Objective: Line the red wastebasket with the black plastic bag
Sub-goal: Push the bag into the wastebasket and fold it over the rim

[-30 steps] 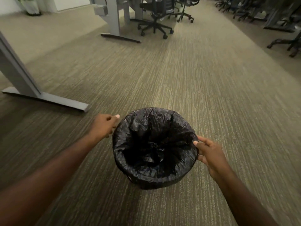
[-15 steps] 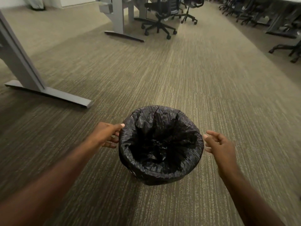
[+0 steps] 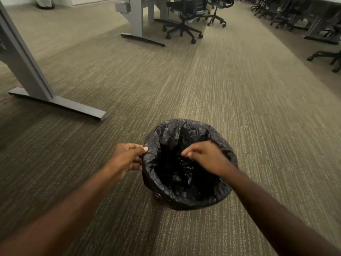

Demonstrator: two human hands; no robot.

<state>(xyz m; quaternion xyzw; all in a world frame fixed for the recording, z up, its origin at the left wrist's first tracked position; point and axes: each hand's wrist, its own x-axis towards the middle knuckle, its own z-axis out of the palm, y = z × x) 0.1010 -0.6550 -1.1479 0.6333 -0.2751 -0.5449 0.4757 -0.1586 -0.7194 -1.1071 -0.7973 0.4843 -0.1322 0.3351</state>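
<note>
The black plastic bag (image 3: 186, 193) sits inside the wastebasket on the carpet, folded over the rim all round, so none of the red basket shows. My left hand (image 3: 127, 156) pinches the bag's edge at the left side of the rim. Over the bag's opening, my right hand (image 3: 204, 156) reaches in from the right with fingers curled and fingertips together; whether it grips plastic is unclear.
A grey desk leg with a flat foot (image 3: 55, 102) stands on the carpet to the left. Another desk leg (image 3: 137, 21) and black office chairs (image 3: 182, 21) are farther back, with more chairs (image 3: 324, 56) along the right.
My right hand has left the right side of the rim and moved left over the bag's opening. My left hand has closed on the left edge of the bag.
</note>
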